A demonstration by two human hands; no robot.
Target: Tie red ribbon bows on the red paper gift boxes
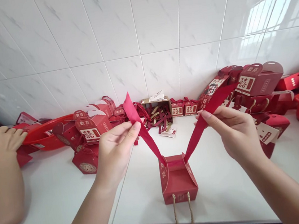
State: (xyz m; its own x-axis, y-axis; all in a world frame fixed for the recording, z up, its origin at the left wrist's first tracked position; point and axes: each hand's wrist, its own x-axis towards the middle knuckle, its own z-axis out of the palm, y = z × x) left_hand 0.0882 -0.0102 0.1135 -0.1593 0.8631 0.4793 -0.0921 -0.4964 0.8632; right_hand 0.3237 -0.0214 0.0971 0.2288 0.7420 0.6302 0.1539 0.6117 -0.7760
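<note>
One end of the red ribbon (150, 142) is pinched in the left hand (117, 148), the other in the right hand (233, 130). The red box (179, 183), through whose top the ribbon is threaded, is set on the tabletop (140, 191), below and between both hands, neither clearly nearer; the ribbon's ends are spread upward in a V.

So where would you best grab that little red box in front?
Probably by its rope handle, from the near side: the open loop hangs in front of the red box, past the edge of the table, clear of the ribbon above.
</note>
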